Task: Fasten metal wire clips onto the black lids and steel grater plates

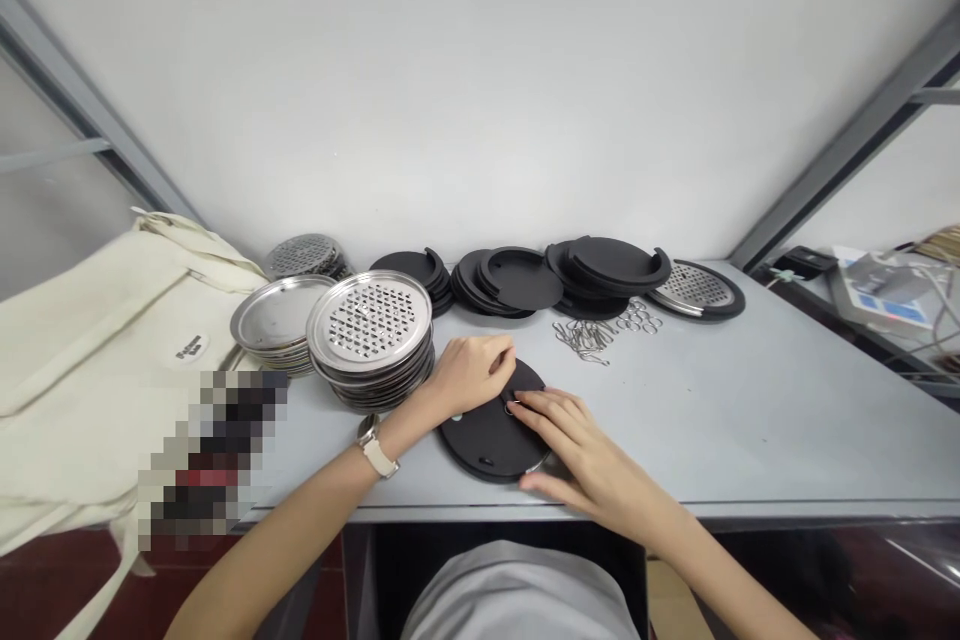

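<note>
A black round disc (480,442) lies on the grey table in front of me, with a dark slot near its front and a small metal ring (510,408) near its middle. My left hand (474,375) is closed over the disc's far left edge; its curled fingers hide whatever is in them. My right hand (566,435) rests on the disc's right side with fingers stretched out, fingertips beside the ring and thumb at the front right edge. Close to my left wrist stands a stack of round metal grater plates (369,320).
Round metal plates (281,312) and more grater plates (304,255) stand at the back left. Black discs (409,270), black trays (521,277) and stacked black holders (615,265) line the wall. Metal hooks (585,340), rings (641,318) and a grater in a black holder (694,288) lie right. A cream bag (112,360) covers the left.
</note>
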A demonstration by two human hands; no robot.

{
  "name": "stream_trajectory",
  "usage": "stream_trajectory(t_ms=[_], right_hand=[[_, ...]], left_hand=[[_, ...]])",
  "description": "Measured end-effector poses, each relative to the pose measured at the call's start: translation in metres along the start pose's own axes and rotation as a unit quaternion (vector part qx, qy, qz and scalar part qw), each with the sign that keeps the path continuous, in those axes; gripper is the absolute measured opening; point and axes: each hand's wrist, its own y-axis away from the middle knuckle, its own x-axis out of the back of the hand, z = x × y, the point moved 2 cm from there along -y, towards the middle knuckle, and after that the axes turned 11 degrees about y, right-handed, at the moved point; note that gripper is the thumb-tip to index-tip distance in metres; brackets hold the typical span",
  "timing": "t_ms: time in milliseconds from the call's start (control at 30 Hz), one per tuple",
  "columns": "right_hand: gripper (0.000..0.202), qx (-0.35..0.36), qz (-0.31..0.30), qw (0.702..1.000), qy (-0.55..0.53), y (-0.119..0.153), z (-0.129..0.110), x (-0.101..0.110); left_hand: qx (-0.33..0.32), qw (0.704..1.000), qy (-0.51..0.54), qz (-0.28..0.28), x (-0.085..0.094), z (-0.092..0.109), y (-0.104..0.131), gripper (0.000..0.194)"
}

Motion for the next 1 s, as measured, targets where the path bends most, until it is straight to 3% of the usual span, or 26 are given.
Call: stream_trajectory(t_ms=[100,267,400,533,767,1000], right_hand=[[0.080,0.009,-0.022,1.000,0.006,0.001,-0.001,-0.002],[0.073,0.015,-0.021,0.999,0.019,-0.003,0.000,-0.003],[0.075,0.076,0.013,0.994,0.083,-0.005,0.000,-0.009],[0.070,0.112,0.049,0.983,0.137,-0.008,0.001,-0.010],[0.065,0.098,0.046,0.992,0.068,-0.024,-0.002,0.023],[0.049,0.053,0.043,0.996,-0.059,-0.041,0.007,0.048]], left_hand=[[0.008,1.000,0.014,-0.004,0.000,0.000,0.000,0.023],[0.024,0.995,0.088,-0.049,-0.002,-0.003,-0.001,0.019],[0.011,0.983,0.161,-0.090,-0.004,-0.009,-0.001,0.013],[0.015,0.974,0.205,-0.096,-0.003,-0.013,-0.003,0.008],[0.049,0.943,0.311,-0.109,-0.003,-0.014,-0.007,0.011],[0.082,0.891,0.433,-0.112,-0.010,-0.006,-0.009,0.021]])
